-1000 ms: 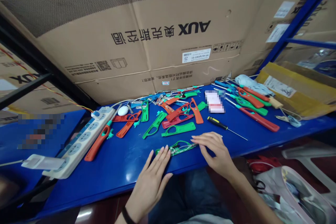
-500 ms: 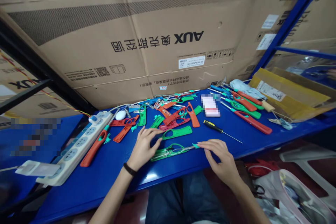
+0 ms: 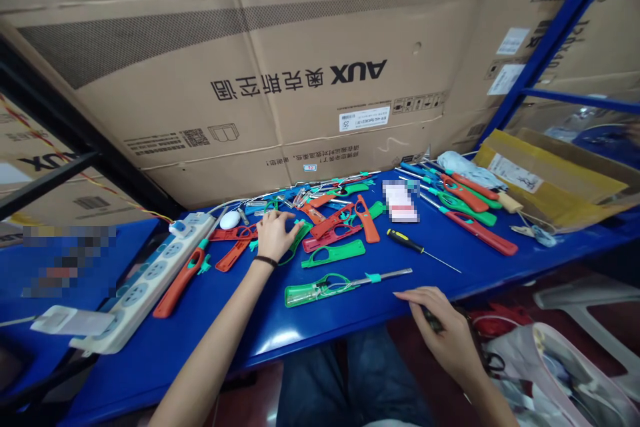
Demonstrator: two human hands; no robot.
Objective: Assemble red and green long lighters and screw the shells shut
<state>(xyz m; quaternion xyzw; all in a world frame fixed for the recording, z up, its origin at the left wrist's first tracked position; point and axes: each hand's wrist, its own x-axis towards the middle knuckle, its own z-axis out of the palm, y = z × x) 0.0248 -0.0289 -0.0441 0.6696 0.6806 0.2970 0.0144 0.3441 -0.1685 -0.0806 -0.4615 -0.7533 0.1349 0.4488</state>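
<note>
My left hand (image 3: 277,233) reaches into a heap of green and orange plastic lighter shells (image 3: 340,221) at the middle of the blue table (image 3: 240,320). Its fingers curl down over a green shell (image 3: 296,241) that sticks out from under the palm. Nearer to me lies a half-built green lighter (image 3: 320,291) with wires inside and a metal tube pointing right. My right hand (image 3: 443,327) rests at the table's front edge, right of that lighter and apart from it, fingers loosely stretched and holding nothing.
A black-and-yellow screwdriver (image 3: 414,245) lies right of the heap. Finished lighters (image 3: 470,203) sit at the back right beside a yellow carton (image 3: 545,180). A white power strip (image 3: 150,273) and an orange lighter (image 3: 181,278) lie left. Big cardboard boxes (image 3: 300,80) wall the back.
My left hand left the half-built green lighter and moved back into the heap of shells. My right hand let go of the lighter's tube and drew back to the table's front edge.
</note>
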